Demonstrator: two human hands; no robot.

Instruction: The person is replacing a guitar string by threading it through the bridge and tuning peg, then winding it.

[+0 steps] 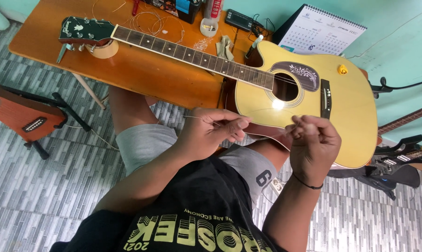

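A: What does the head view show the hands doing?

B: Both are pinched on a thin guitar string (262, 135), stretched between them just in front of the acoustic guitar (346, 107). The left hand (208, 133) grips one end between thumb and fingertips, with a short tail poking out past it. The right hand (313, 144) is closed on the other end, fingers curled tight.

A: And the guitar itself?

B: Its pale yellow body rests against the person's knees, and the neck (192, 56) runs back across the orange worktop (141, 74), with the headstock (85, 30) lying on a roll of tape (103, 49). Loose coils of wire (148, 21) lie on the worktop behind the neck.

A: How would that string handle?

B: I judge it light, springy and slick, thin enough to slip through a loose pinch, and it would kink if bent sharply. It is best held close to the ends, as now, and kept taut.

A: Anything else around?

B: A desk calendar (320, 30) stands beyond the guitar body, a small brown instrument (26, 116) on a stand is to the left, and dark electric guitars (402, 161) are to the right, on a grey tiled floor (42, 186).
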